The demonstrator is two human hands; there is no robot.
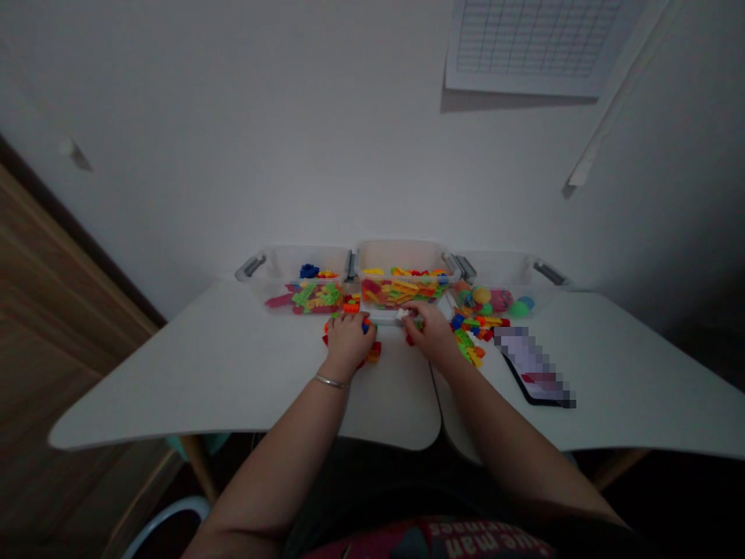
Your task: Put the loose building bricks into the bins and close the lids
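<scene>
A white table (233,373) fills the lower middle of the frame, with three clear plastic bins (401,260) along its far edge. At centre, the left hand (348,341) cups over loose toy bricks (373,352), and the right hand (424,330) curls onto a white brick (403,314) by the middle bin; whether either hand is gripping, I cannot tell.

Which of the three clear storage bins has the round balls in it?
The right-hand clear bin, holding coloured balls; the left bin and the middle bin hold plastic building bricks instead.
</scene>
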